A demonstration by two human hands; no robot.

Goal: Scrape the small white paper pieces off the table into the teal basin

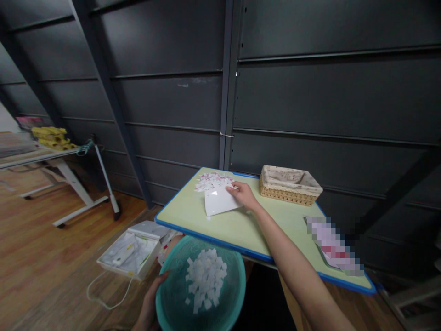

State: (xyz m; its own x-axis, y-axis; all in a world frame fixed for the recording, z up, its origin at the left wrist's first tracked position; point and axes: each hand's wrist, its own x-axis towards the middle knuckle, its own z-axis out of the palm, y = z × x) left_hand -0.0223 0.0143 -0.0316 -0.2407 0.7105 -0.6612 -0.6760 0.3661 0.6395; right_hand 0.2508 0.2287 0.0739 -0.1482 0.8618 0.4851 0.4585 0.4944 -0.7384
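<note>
My right hand (244,195) pinches the right edge of a white card (220,200), which is tilted over the yellow-green tabletop (193,220). Behind the card lies a heap of small paper pieces (212,180) with red and dark print, partly covered by it. Below the table's front edge, my left hand (153,292) grips the left rim of a teal plastic basket (237,294). White scraps (206,278) are piled inside this basket. Most of my left fingers are hidden behind its rim.
A lined wicker basket (289,188) stands at the table's back right. A blurred-out flat item (332,248) lies at the right edge. On the floor at left is an open white box (129,253) with a cord. A dark panelled wall (172,105) rises behind the table.
</note>
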